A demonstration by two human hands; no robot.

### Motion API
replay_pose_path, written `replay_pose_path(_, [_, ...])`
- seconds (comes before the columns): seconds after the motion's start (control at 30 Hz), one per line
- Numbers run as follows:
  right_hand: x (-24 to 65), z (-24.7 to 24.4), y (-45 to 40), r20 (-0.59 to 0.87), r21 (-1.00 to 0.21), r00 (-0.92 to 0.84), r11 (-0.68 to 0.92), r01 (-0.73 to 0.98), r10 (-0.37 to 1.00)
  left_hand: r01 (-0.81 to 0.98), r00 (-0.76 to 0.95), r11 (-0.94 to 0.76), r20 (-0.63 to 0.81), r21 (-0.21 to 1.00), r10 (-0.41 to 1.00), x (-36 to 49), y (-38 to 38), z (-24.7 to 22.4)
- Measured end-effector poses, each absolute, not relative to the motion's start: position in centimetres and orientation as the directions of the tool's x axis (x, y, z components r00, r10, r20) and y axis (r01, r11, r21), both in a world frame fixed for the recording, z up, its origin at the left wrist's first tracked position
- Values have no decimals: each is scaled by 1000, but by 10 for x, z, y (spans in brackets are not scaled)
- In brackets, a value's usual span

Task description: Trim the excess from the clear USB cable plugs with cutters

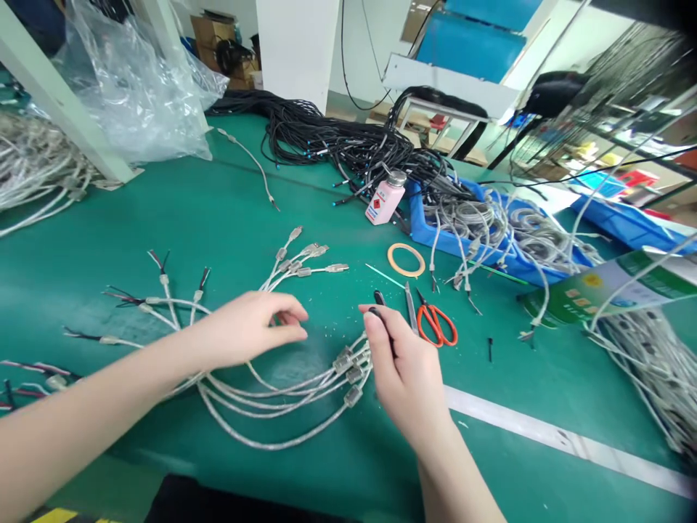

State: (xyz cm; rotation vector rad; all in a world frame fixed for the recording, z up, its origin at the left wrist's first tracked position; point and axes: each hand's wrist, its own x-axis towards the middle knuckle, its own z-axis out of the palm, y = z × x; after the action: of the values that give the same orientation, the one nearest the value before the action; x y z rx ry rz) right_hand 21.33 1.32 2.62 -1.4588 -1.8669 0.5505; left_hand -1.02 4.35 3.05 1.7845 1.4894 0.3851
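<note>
My right hand (406, 363) is closed around a slim black tool (380, 298), most of it hidden by the fingers, so its kind does not show. Just left of that hand, the connector ends of several clear-sheathed USB cables (348, 363) bunch together, partly behind it. My left hand (261, 327) hovers over the cables, fingers curled loosely, thumb apart, nothing between them. Beyond it lie more USB plugs (313, 254). Stripped cable ends with dark and red wires (131, 298) fan out at the left. Red-handled scissors (435, 325) and metal tweezers (410, 305) lie beyond my right hand.
A tan tape ring (406, 259) and a pink bottle (385, 197) stand farther back. Coiled cables fill a blue bin (451, 243) at the right, with a black cable heap (337, 142) behind. A green-and-white container (626, 283) lies right; a plastic bag (136, 94) is at back left.
</note>
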Motion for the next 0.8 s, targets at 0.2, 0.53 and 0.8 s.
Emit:
replay_pose_path(0.2, [212, 27, 10, 268, -686, -195, 328, 649, 944, 862, -10, 108, -195, 495, 981, -29, 120, 18])
replay_pose_path(0.53, [210, 29, 10, 263, -683, -215, 339, 647, 941, 815, -16, 151, -239, 560, 971, 3, 130, 7])
replay_pose_path(0.8, [210, 23, 20, 85, -914, -121, 125, 386, 989, 318, 204, 121, -192, 940, 960, 14, 72, 36])
